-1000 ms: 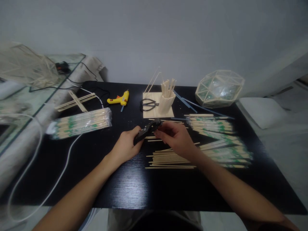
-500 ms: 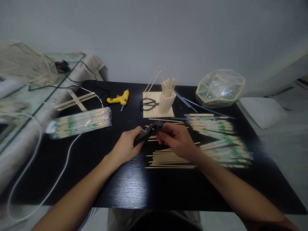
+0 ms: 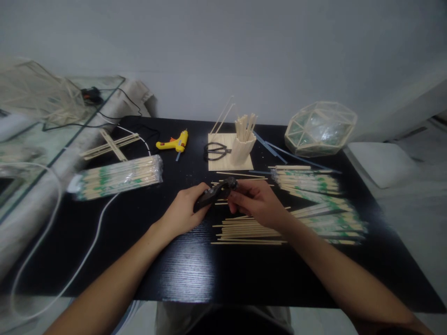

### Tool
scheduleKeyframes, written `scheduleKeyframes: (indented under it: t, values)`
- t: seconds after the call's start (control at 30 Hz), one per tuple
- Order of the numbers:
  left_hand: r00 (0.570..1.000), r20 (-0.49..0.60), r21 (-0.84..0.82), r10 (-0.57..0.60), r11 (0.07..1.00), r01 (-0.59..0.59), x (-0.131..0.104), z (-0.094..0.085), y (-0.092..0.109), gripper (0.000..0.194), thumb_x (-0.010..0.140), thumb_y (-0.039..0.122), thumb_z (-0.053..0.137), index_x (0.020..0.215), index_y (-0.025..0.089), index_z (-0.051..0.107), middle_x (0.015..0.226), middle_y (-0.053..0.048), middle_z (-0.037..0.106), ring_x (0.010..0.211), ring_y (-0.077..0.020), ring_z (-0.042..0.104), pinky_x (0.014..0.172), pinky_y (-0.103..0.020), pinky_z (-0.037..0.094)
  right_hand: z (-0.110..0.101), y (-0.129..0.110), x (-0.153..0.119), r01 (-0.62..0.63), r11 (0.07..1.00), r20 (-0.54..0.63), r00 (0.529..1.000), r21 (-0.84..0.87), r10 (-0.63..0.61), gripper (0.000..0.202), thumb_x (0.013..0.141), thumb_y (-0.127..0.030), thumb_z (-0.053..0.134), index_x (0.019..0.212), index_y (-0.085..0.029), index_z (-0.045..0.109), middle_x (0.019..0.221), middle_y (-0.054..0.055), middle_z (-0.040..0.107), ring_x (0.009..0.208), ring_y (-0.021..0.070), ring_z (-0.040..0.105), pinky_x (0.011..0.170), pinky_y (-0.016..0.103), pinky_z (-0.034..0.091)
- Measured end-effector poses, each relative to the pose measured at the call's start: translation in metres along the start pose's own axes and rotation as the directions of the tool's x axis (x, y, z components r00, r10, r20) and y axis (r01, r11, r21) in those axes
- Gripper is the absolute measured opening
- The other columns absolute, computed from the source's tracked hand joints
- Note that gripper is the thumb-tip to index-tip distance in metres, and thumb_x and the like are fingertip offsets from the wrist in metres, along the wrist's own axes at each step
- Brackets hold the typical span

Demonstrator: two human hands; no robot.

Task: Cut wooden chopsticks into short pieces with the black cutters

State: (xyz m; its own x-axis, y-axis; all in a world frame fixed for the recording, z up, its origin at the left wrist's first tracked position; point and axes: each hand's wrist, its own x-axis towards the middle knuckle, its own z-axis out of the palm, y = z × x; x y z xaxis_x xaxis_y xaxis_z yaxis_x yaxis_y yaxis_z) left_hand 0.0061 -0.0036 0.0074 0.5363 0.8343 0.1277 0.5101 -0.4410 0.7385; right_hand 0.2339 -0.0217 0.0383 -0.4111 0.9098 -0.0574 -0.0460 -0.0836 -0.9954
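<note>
My left hand [image 3: 188, 204] is closed around the handle of a black plier-like hand tool [image 3: 218, 191], which points up and to the right above the table. At the tool's dark head my right hand [image 3: 256, 200] has its fingers pinched together. Whatever lies between those fingers is too small and dark to make out. Loose chopsticks [image 3: 244, 231] lie in a row beneath my right hand. Past the tool stands a holder made of sticks [image 3: 240, 151], filled with upright chopsticks [image 3: 245, 126], on a pale wooden board [image 3: 218, 164].
Black-handled scissors [image 3: 216, 151] rest on the board. A yellow glue gun [image 3: 174, 142] and a bagged chopstick bundle [image 3: 120, 177] are to the left. Opened chopstick packets [image 3: 307, 180] and a geometric stick frame [image 3: 319, 130] stand right. A white cable [image 3: 98, 228] loops over the left edge.
Both hands stay almost in place around the black tool. The view has shifted very slightly; nothing on the table has visibly moved.
</note>
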Motion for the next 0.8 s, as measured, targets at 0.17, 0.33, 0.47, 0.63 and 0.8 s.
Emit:
scheduleKeyframes:
  t: [0.17,0.33,0.47,0.63,0.8]
  values:
    - [1.000,0.009,-0.006,-0.003,1.000,0.003,0.0005,0.0003,0.0003,0.005,0.094,0.019,0.055,0.092,0.018,0.060,0.081,0.001,0.062,0.071,-0.0133,0.057,0.067,-0.025,0.041,-0.0002,-0.0003,0.0007,0.014,1.000,0.000,1.000,-0.004,-0.014,0.037,0.092,-0.049,0.073,0.077,-0.016,0.067,0.063,0.000,0.063,0.050,0.0076,0.041,0.044,0.022,0.025]
    - [0.999,0.022,-0.018,-0.038,0.999,0.038,-0.0007,0.0004,0.0020,0.008,0.093,0.018,0.054,0.085,0.019,0.053,0.075,0.003,0.057,0.065,-0.0118,0.052,0.064,-0.024,0.039,0.0006,-0.0023,0.0001,0.017,1.000,-0.006,1.000,-0.012,-0.017,0.038,0.093,-0.048,0.072,0.074,-0.016,0.066,0.062,-0.001,0.060,0.050,0.0071,0.040,0.045,0.023,0.026]
    - [0.995,0.044,-0.006,-0.091,0.996,0.092,-0.0020,-0.0012,0.0042,0.010,0.091,0.015,0.053,0.083,0.021,0.049,0.073,0.004,0.056,0.064,-0.0113,0.051,0.062,-0.024,0.037,0.0008,-0.0025,-0.0004,0.020,0.999,-0.038,0.999,-0.029,-0.021,0.035,0.093,-0.047,0.071,0.078,-0.016,0.066,0.063,-0.001,0.061,0.050,0.0075,0.042,0.045,0.023,0.026]
    - [0.990,0.072,-0.013,-0.125,0.992,0.127,-0.0014,-0.0030,0.0068,0.012,0.092,0.017,0.052,0.082,0.021,0.049,0.070,0.004,0.055,0.061,-0.0116,0.050,0.059,-0.024,0.036,0.0003,-0.0005,0.0003,0.030,0.999,-0.051,0.998,-0.029,-0.031,0.034,0.093,-0.047,0.071,0.079,-0.016,0.066,0.062,-0.001,0.060,0.051,0.0078,0.042,0.046,0.023,0.027]
    - [0.986,0.079,0.010,-0.143,0.990,0.143,-0.0020,-0.0034,0.0063,0.011,0.093,0.019,0.053,0.082,0.021,0.049,0.068,0.004,0.054,0.060,-0.0119,0.050,0.059,-0.024,0.035,-0.0006,0.0011,0.0003,0.032,0.995,-0.063,0.997,-0.091,-0.038,0.037,0.095,-0.046,0.068,0.075,-0.016,0.064,0.063,-0.001,0.060,0.050,0.0072,0.041,0.046,0.023,0.027]
